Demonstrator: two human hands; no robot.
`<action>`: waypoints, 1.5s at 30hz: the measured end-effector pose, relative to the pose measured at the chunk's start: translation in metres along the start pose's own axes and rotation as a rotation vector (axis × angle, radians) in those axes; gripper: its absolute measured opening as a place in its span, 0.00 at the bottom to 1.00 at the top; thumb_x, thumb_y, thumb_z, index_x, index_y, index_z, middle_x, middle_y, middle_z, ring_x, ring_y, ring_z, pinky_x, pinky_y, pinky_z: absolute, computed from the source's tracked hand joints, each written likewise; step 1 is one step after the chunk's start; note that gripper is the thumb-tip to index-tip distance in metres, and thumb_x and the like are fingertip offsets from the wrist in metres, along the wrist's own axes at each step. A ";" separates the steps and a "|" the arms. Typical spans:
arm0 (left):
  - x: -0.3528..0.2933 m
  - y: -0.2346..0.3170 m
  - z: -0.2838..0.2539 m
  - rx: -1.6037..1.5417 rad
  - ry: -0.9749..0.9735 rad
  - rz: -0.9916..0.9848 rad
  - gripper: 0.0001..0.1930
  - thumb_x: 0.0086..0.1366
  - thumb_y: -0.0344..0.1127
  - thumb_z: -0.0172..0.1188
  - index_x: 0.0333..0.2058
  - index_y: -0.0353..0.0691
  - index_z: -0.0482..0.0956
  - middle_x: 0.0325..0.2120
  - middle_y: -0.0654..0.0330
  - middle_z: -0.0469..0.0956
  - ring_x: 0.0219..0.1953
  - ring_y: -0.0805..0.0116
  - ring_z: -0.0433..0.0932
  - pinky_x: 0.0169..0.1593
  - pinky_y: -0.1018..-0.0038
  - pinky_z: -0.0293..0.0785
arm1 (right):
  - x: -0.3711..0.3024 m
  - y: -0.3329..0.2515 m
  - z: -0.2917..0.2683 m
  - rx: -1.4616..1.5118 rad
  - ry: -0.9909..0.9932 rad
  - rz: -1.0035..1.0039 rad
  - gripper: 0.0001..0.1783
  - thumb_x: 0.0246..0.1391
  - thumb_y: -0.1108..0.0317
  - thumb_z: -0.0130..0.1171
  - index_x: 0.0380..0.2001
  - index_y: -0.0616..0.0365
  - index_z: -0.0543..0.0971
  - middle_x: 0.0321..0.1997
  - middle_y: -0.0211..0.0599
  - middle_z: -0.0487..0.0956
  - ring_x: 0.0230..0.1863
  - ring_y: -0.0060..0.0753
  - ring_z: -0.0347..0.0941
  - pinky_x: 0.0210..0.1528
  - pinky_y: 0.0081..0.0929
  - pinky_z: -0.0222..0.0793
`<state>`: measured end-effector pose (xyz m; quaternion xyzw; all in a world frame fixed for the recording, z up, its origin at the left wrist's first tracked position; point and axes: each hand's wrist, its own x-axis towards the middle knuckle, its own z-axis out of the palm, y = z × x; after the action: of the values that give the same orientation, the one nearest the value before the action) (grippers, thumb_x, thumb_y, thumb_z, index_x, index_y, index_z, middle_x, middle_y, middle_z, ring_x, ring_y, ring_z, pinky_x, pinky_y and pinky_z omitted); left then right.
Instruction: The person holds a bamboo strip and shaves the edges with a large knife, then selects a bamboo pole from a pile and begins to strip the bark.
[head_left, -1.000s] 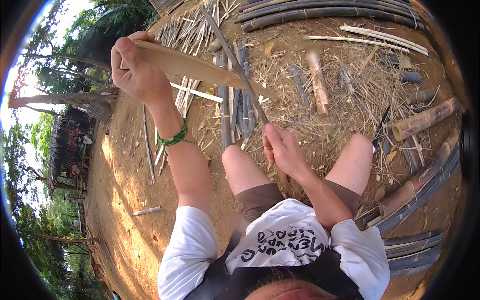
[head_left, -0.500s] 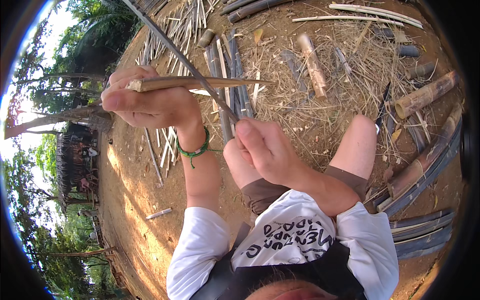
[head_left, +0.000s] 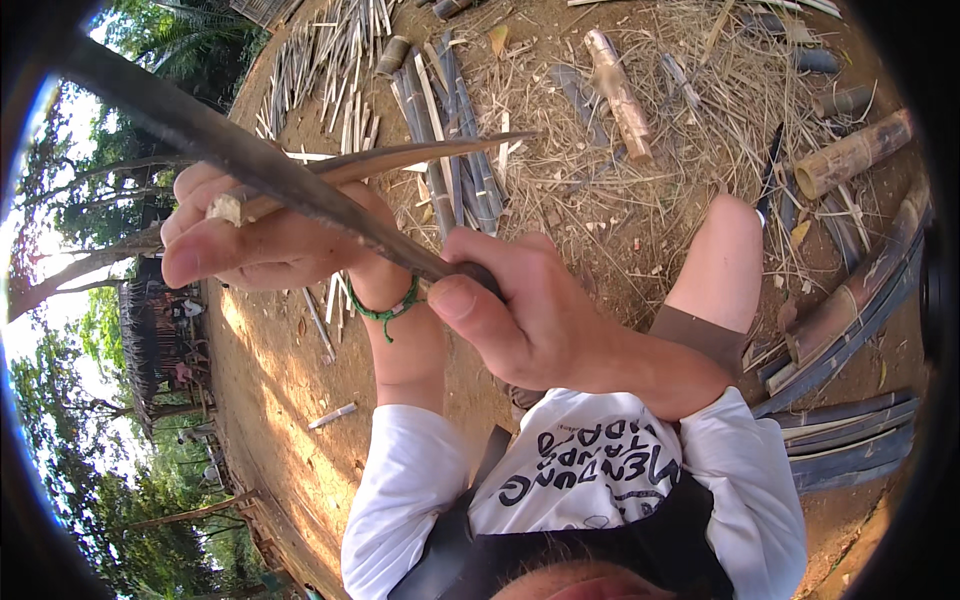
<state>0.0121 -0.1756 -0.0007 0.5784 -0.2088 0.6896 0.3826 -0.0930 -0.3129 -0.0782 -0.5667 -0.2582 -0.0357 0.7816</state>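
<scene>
Holding tapered, rough-ended wood (head_left: 405, 154), left grip (head_left: 290, 238); dark blade (head_left: 270, 172), right grip (head_left: 545, 310).

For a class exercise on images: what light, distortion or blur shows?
Head view: sky glares among the trees; head view: sunlight streaks the ground; head view: split bamboo bends near the rim; head view: the blade softens at upper left.

Two hands show, one left hand (head_left: 290, 255) and one right hand (head_left: 545, 310), with one long knife (head_left: 270, 168), one tapered wooden piece (head_left: 420, 152) and one green bracelet (head_left: 388, 314). Near are two white sleeves (head_left: 400, 490). Farther off are one short wooden log (head_left: 622, 95) in the middle and, right, one large open-ended bamboo tube (head_left: 855, 153). Far left, the pale strips (head_left: 330, 55) overlap too much to count.
</scene>
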 end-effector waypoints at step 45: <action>0.026 -0.021 0.007 -0.335 -0.100 0.063 0.31 0.72 0.67 0.29 0.23 0.45 0.58 0.14 0.61 0.62 0.15 0.74 0.59 0.17 0.81 0.56 | -0.029 0.202 -0.049 -0.213 0.172 0.942 0.37 0.69 0.40 0.34 0.16 0.57 0.72 0.13 0.30 0.69 0.15 0.28 0.66 0.21 0.31 0.60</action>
<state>0.0318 -0.1607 0.0225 0.5333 -0.3578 0.6271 0.4408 -0.0298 -0.2927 -0.2779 -0.6939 0.0966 0.2487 0.6689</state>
